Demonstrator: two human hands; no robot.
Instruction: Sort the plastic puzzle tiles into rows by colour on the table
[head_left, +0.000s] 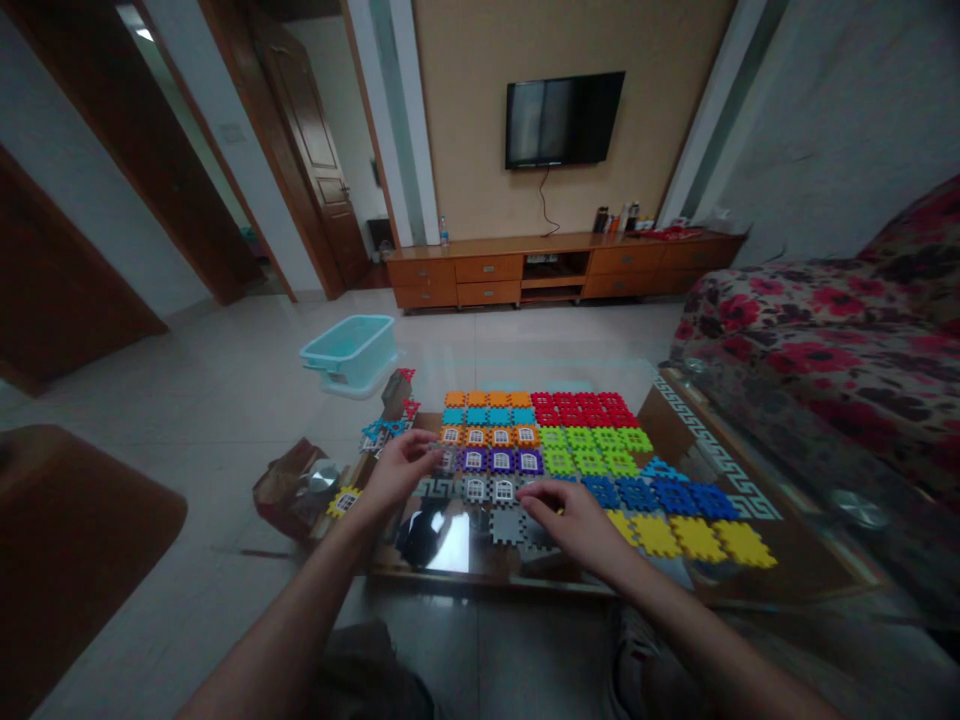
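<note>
My left hand (409, 463) is above the left end of the tile rows, fingers curled in a pinch. At its fingertips is a greyish window tile (448, 459), blurred, beside the purple window tiles (501, 460). My right hand (571, 517) is bent over the row of grey window tiles (475, 489), its fingertips at the row's right part and a gap between thumb and index finger. Plain grey tiles (507, 525) lie just below, partly covered by this hand. Orange window tiles (476, 436) form the row behind the purple ones.
Red (585, 409), green (592, 450), blue (637, 494) and yellow tiles (655, 536) lie in rows on the glass table (795, 570). A yellow window tile (345, 501) sits at the left edge near a brown bag (289, 490). On the floor stands a turquoise bin (352, 350).
</note>
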